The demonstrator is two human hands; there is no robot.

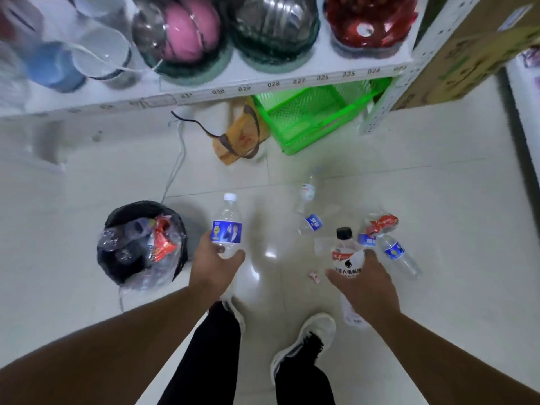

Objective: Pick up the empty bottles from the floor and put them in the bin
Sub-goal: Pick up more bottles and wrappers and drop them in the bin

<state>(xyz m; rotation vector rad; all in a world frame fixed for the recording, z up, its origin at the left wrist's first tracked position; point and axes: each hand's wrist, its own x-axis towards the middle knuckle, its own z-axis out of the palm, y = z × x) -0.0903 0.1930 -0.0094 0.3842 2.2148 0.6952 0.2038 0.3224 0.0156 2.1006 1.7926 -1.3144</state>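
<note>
My left hand (214, 266) grips a clear blue-label bottle (227, 226) with a white cap, held upright just right of the bin (117, 270). The bin is round, lined with a black bag, and holds crushed bottles and a red wrapper. My right hand (369, 283) holds a white-label bottle (346, 254) with a black cap. On the floor past it lie a blue-label bottle (309, 220), another clear bottle (399, 255), a small bottle (306, 190) and a crushed red-label bottle (381, 222). One more white bottle (350, 314) lies under my right wrist.
A white shelf (263, 83) with balls and cups overhangs the far side. Below it are a green plastic crate (309, 118), an orange bag (239, 138) and a loose cable (175, 171). A cardboard box (467, 54) is at the right. My shoes (306, 337) stand below.
</note>
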